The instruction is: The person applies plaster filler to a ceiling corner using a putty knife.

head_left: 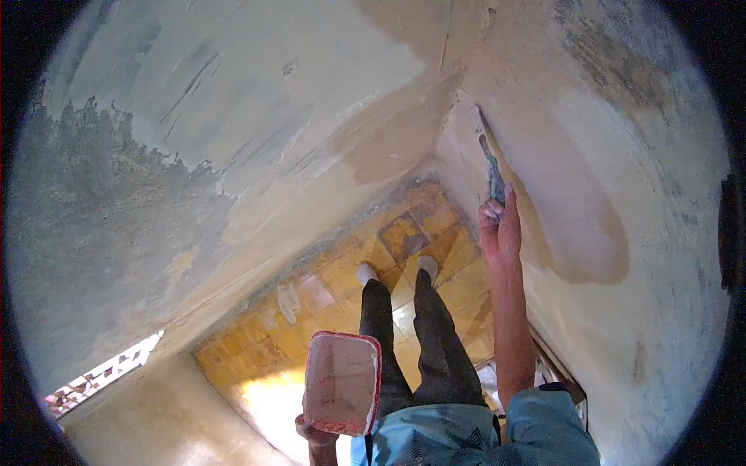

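My right hand (500, 225) is wrapped round the handle of a putty knife (495, 175), its arm stretched out along the right wall. The knife's blade lies against the wall near the corner, beside a pale strip of filler (464, 128). My left hand (315, 435), low in the view, grips the lower edge of a red-rimmed plastic tub (342, 380). Whitish residue coats the tub's inside walls. Part of the left hand is hidden beneath the tub.
The left wall (311, 78) has grey patches and scratches; damp-looking brown patches mark the right wall (590, 210). Yellow floor tiles (334, 272) lie under my feet. A latticed opening (109, 373) lets in light at lower left. Some framed object (556, 357) stands behind my right arm.
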